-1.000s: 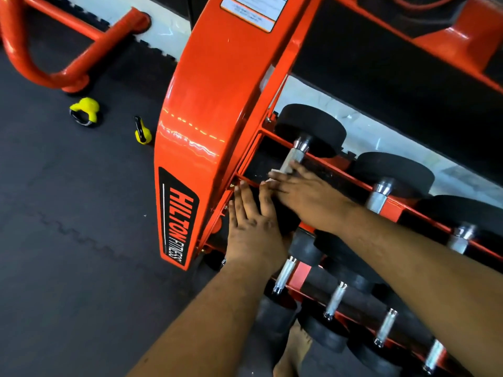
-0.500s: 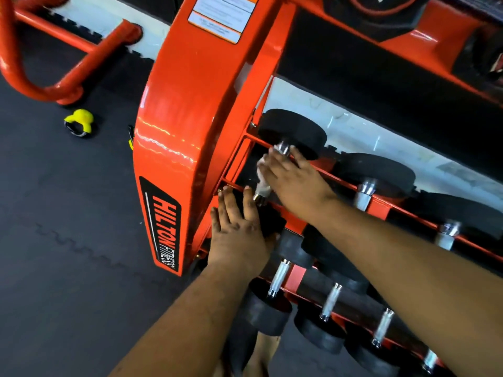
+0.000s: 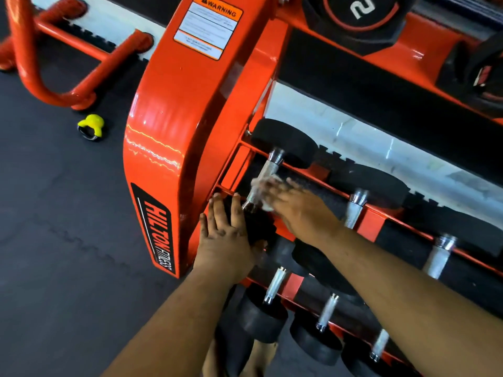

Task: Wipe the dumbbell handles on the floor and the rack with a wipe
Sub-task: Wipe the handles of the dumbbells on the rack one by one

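Right hand (image 3: pixel 296 210): presses white wipe (image 3: pixel 262 186) against knurled handle (image 3: pixel 261 178) of end dumbbell on orange rack (image 3: pixel 174 110), middle shelf; fingers blurred, grip cannot be told. Left hand (image 3: pixel 226 240): released, fingers straight, flat on near black head (image 3: pixel 257 227).

Rack (image 3: pixel 174 110) is glossy orange, with a black side badge (image 3: pixel 155 227) lettered in orange and white and an orange/white/black warning label (image 3: pixel 208 28) up top; shelf rails (image 3: pixel 370 216) are the same orange. Dumbbell heads (image 3: pixel 283 141) matte black, dumbbell handles (image 3: pixel 268 170) silver with a fine knurled crosshatch (chrome collars at the ends), wipe (image 3: pixel 262 186) white and blurred. Floor (image 3: pixel 54 240) is dark grey with a zigzag puzzle-tile seam, white strip (image 3: pixel 381 148) behind the rack, small kettlebell (image 3: pixel 91 125) yellow with a grey handle, tube frame (image 3: pixel 40 50) at far left orange.
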### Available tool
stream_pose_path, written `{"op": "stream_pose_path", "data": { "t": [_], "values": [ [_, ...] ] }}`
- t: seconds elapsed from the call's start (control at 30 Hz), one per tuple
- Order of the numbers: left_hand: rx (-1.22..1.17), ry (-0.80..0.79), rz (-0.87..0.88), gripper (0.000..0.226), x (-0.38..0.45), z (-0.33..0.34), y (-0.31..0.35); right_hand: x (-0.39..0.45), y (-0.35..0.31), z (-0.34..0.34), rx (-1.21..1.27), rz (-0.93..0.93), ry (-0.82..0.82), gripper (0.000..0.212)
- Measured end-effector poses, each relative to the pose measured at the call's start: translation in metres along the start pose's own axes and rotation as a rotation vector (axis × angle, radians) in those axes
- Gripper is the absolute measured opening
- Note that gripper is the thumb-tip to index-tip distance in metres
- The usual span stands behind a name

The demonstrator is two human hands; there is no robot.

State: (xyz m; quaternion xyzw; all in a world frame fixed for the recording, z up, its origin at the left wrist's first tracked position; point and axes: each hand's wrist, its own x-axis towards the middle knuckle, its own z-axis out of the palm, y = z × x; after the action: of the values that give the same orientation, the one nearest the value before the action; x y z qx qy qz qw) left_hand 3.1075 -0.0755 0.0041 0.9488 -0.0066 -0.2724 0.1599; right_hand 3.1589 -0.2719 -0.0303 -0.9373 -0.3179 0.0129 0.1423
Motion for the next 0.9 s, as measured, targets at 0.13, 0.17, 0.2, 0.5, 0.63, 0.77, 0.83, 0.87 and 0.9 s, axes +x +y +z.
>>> {"op": "stream_pose_path", "data": {
  "t": [0.13, 0.17, 0.2, 0.5, 0.63, 0.77, 0.83, 0.87, 0.9],
  "values": [
    [-0.004, -0.003, -0.01, 0.108, -0.001, -0.001, 0.002, 0.023, -0.021, 0.008, 0.615, 0.845, 0.215, 0.05],
    [-0.003, 0.003, -0.01, 0.109, -0.001, -0.001, 0.002, 0.028, -0.033, 0.011, 0.866, 0.959, 0.233, 0.047],
    [-0.004, 0.012, -0.009, 0.109, -0.001, 0.0, 0.0, 0.031, -0.046, 0.016, 1.064, 1.026, 0.243, 0.044],
    [-0.009, 0.031, -0.005, 0.109, -0.002, 0.002, -0.001, 0.084, -0.029, -0.012, 1.723, 1.217, 0.439, 0.015],
    [-0.007, 0.012, 0.005, 0.107, -0.002, 0.001, -0.002, 0.065, -0.046, 0.006, 1.54, 1.206, 0.111, 0.028],
    [-0.035, 0.035, 0.039, 0.107, -0.001, 0.004, -0.005, 0.047, -0.052, 0.012, 1.216, 1.18, -0.011, 0.025],
    [-0.057, 0.06, 0.063, 0.108, 0.0, 0.007, -0.008, 0.037, -0.059, 0.012, 1.162, 1.21, 0.112, 0.012],
    [-0.073, 0.078, 0.077, 0.108, -0.001, 0.008, -0.01, 0.031, -0.064, 0.014, 1.163, 1.229, 0.195, 0.011],
    [-0.089, 0.096, 0.091, 0.109, -0.001, 0.009, -0.011, 0.023, -0.068, 0.013, 1.184, 1.258, 0.278, 0.011]
  ]
}}
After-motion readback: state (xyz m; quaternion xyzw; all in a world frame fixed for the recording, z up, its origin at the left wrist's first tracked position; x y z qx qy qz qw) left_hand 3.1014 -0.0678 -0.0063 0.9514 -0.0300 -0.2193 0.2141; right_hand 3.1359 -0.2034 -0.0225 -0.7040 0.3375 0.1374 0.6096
